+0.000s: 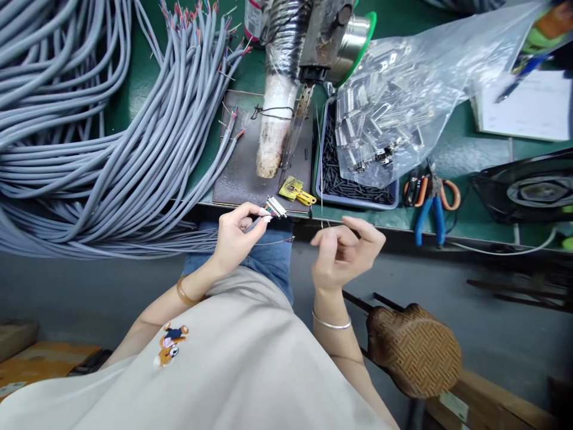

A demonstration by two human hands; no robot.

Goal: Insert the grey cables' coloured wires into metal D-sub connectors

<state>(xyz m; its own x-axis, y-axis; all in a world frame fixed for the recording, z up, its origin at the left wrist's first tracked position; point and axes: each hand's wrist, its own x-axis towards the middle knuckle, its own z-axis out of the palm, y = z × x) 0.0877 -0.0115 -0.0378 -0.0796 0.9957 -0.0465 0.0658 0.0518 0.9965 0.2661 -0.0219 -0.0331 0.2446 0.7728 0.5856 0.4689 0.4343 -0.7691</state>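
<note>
My left hand [239,233] pinches the end of a grey cable right behind a metal multi-pin connector [276,206]. Thin coloured wires run into the back of that connector, just beyond the fingertips. My right hand [344,251] is raised off the bench's front edge, thumb and forefinger pressed together on a thin solder wire [321,179]. This wire rises toward the green-rimmed solder spool [356,45]. Above the connector, a soldering iron [298,128] hangs tip-down in a stand, beside a white-wrapped duct nozzle [270,137]. A yellow tool [298,190] lies on the dark work plate [233,173].
Bundles of grey cables [147,143] with stripped ends cover the left side. A tray of small black tubes [358,194] holds a plastic bag of connectors [380,113]. Pliers [432,206] and a black fan [528,188] lie rightward. A stool [421,349] stands below.
</note>
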